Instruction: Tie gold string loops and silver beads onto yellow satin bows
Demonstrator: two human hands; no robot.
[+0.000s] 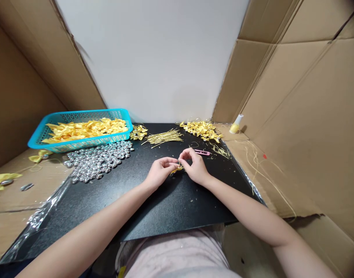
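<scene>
Pinched between the fingertips of your left hand (159, 174) and your right hand (196, 167) is a small yellow satin ribbon piece (177, 169). Both hands are closed on it, the left from its left end, the right from its right end and slightly above. It hangs just over the middle of the black matte mat (165, 210), with its long axis running roughly across from hand to hand. It is so small and so covered by fingers that you cannot be sure of its shape. Neither hand is nearer; they meet on it.

From your left:
- a loose yellow ribbon bow (0, 180) lies on the brown cardboard flap (17, 200)
- a teal plastic mesh basket (87, 144) is heaped with yellow bows
- a spread of small silver metal beads (98, 160) lies just in front of the basket
- a bundle of thin gold wires (163, 138) lies beyond your left hand
- pink plastic snips (202, 153) lie just beyond your right fingertips
- a heap of yellow bows (202, 129) sits farther back
- a white and yellow thread spool (236, 124) stands on the cardboard at the right

Tall cardboard walls (295, 96) close in both sides, with a pale wall behind.
</scene>
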